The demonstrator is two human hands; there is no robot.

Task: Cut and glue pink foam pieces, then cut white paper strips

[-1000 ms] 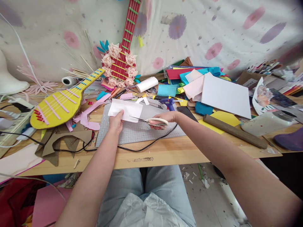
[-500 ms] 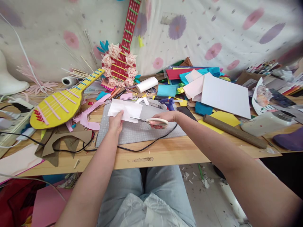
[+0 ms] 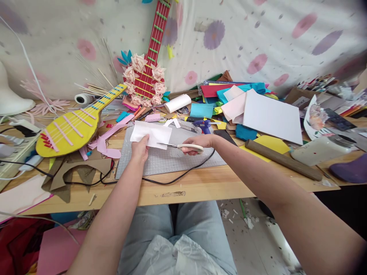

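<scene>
My left hand (image 3: 141, 148) pinches the near edge of a white sheet of paper (image 3: 153, 133), thumb on top. In my right hand (image 3: 195, 144) is a pair of scissors (image 3: 191, 147) with pale handles. Their blades point left and lie at the paper's lower right edge; I cannot tell how far apart the blades are. Both hands are above a grey cutting mat (image 3: 160, 162) on the wooden table. Just beyond the scissors rest a blue glue gun (image 3: 204, 124) and small white paper strips (image 3: 173, 122).
A yellow paper lute (image 3: 67, 131) lies at left, and a red flower-trimmed instrument (image 3: 145, 78) leans at the back. Coloured paper, a white board (image 3: 272, 116), a brown tube (image 3: 282, 159) and a white bottle (image 3: 323, 149) crowd the right. A black cable (image 3: 177, 178) crosses the mat's front.
Almost nothing differs. Both hands, the paper and the scissors keep nearly the same place; the view has shifted very slightly.
</scene>
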